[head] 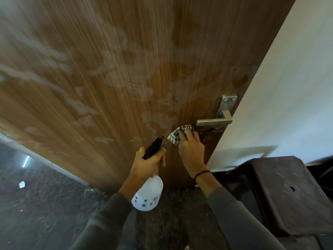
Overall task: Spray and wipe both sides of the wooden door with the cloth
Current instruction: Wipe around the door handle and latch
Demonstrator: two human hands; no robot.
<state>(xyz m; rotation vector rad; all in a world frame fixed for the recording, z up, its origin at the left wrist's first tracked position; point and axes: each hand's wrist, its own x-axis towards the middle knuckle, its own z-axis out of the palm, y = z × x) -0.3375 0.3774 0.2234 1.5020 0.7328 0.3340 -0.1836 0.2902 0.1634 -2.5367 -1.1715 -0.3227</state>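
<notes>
While left hand (149,162) grips tilted bottle (148,193), nozzle (161,138) doorward | right hand (191,150) apparently clutches cloth (175,135)

Wide sweep room on the door (126,69) face left of the lever handle (214,121). Handle and the bolt (209,131) under it jut out. Wall (288,87) close on the right, dark stool (281,195) blocks near right. Floor (45,204) on the left is open.

Cut off at top and left edges, blurred at left: wooden door (126,60). Partly hidden under the right hand (191,150): checked cloth (175,135). Too small to read: blue print on spray bottle (147,193). Cut at right edge: dark stool (288,195).
</notes>
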